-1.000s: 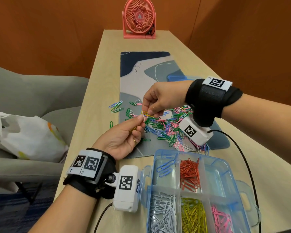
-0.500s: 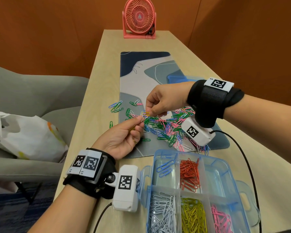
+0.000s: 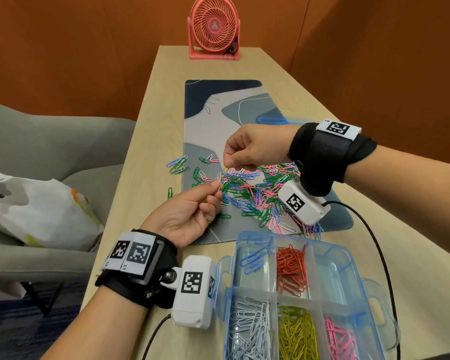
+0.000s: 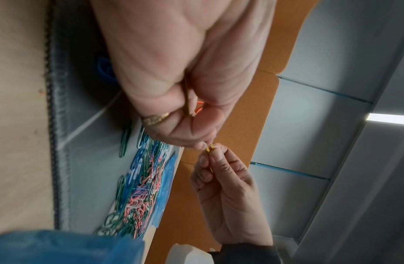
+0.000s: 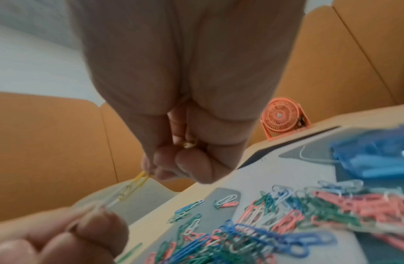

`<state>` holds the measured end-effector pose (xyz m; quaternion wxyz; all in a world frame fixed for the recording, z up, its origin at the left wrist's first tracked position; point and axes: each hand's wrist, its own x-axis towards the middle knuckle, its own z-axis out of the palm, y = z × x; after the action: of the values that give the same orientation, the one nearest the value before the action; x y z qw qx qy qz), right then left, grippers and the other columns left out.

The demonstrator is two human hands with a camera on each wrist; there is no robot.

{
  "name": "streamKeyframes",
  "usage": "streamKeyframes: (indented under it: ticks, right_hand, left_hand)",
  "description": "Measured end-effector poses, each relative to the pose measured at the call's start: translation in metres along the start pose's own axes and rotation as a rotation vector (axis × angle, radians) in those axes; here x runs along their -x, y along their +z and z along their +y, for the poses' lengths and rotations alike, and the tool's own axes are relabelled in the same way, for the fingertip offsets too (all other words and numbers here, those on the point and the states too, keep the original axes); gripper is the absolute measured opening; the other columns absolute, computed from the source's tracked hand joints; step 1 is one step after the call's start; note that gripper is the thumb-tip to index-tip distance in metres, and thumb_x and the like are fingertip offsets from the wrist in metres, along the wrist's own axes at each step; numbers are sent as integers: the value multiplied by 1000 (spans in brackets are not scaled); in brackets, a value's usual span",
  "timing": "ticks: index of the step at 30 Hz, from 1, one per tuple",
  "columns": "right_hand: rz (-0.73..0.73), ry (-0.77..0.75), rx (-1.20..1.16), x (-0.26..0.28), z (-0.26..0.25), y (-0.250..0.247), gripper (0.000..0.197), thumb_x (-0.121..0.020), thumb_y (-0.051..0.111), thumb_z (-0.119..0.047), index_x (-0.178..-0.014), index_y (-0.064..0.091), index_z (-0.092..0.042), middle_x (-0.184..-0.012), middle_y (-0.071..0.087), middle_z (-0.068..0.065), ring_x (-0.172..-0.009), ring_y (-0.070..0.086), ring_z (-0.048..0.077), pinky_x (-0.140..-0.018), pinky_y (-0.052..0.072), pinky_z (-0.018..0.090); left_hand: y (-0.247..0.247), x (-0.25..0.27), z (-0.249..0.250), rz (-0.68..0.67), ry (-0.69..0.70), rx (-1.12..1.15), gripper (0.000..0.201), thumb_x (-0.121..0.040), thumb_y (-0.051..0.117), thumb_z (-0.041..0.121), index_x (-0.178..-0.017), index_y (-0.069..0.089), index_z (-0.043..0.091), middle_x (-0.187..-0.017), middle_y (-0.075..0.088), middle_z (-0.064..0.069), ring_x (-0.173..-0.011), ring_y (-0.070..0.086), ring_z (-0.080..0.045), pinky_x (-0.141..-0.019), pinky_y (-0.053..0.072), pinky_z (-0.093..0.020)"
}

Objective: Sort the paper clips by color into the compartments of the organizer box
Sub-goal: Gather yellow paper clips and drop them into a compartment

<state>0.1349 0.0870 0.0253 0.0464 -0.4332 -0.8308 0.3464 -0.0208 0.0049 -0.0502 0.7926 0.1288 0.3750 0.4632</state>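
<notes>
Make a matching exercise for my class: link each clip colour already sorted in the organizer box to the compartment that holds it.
Column 1:
1. red clips
2. white clips
3. yellow clips
4. pink clips

Column 2, places in the organizer box:
a. near row, left
b. far row, middle
c. near row, right
d. near row, middle

Pairs: 1-b, 2-a, 3-d, 4-c.

the organizer box (image 3: 348,258) runs off the head view's bottom edge; the right wrist view's paper clip pile (image 5: 286,214) is blurred.
</notes>
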Motion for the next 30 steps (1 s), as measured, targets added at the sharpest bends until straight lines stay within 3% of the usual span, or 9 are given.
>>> streamKeyframes:
  ticks: [3, 8, 11, 18, 22, 26, 30]
  right_hand:
    - [-8, -16, 129, 0, -4, 0, 10, -92, 59, -15, -81, 62, -14, -63, 56, -4, -44, 45, 1, -48, 39, 10]
    - [-25, -26, 279, -1, -10, 1, 14, -91, 59, -18, -77, 59, -22, -65, 57, -11, -46, 47, -6, -49, 36, 6]
    - [-35, -27, 376, 0, -14, 1, 8, -91, 59, -18, -83, 62, -19, -67, 57, -12, -52, 48, -4, -52, 37, 9]
    - [-31, -43, 406, 1, -17, 4, 10, -90, 59, -15, -82, 63, -20, -61, 54, -13, -47, 46, -5, -51, 36, 11]
    - [-47, -69, 511, 2, -21, 5, 12, -90, 53, -10, -85, 63, -16, -64, 53, -14, -53, 46, -2, -49, 34, 6]
    - [-53, -91, 575, 0, -23, 8, 14, -91, 50, -9, -86, 60, -17, -67, 52, -14, -61, 46, 4, -51, 34, 8]
    - [-31, -97, 571, 0, -21, 11, 14, -91, 50, -9, -91, 64, -12, -65, 49, -17, -59, 45, -1, -53, 35, 4]
  left_hand:
    - [0, 0, 0, -2, 0, -4, 10, -76, 59, 10, -84, 56, 6, -65, 52, -4, -44, 45, -1, -34, 34, -6]
    - [-1, 1, -2, 5, -10, -27, 6, -78, 59, 10, -81, 57, 5, -65, 51, -4, -43, 45, -1, -34, 34, -6]
    - [0, 1, -2, 5, -23, -36, 4, -84, 56, 10, -82, 56, 5, -62, 51, -4, -42, 45, -2, -33, 33, -6]
    - [-2, 1, -1, 3, -23, -12, 9, -88, 53, 10, -82, 56, 5, -63, 51, -4, -42, 45, -1, -34, 34, -6]
    - [-2, 0, -2, 0, -7, -16, 8, -89, 52, 8, -83, 56, 5, -63, 52, -4, -43, 45, -1, -34, 34, -6]
    - [-3, 0, -1, -8, -12, 11, 9, -91, 50, 8, -85, 56, 3, -65, 51, -5, -43, 46, -2, -34, 34, -7]
    - [-3, -1, -2, -6, -20, 26, 10, -92, 49, 9, -85, 55, 3, -64, 51, -5, -43, 45, -2, -34, 34, -7]
